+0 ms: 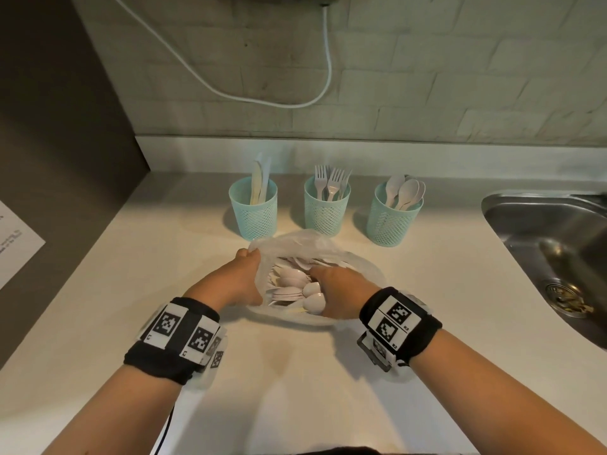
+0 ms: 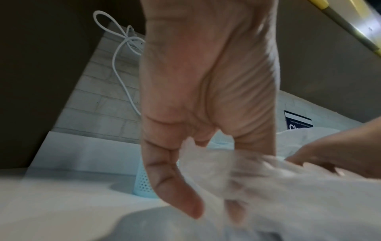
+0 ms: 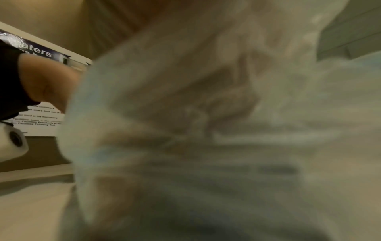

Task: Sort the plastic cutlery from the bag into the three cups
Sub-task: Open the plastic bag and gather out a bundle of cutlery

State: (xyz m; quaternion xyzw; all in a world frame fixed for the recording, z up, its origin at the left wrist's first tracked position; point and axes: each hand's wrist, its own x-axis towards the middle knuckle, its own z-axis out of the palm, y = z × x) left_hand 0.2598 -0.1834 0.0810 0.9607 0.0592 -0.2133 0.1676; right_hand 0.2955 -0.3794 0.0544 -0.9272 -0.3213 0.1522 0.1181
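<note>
On the desk, near three far cups, the left hand pinches the plastic bag rim open while the right hand reaches among its cutlery, fingers hidden, grip unclear.

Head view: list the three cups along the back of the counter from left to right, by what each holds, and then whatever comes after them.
Knife cup → fork cup → spoon cup → sink.
</note>
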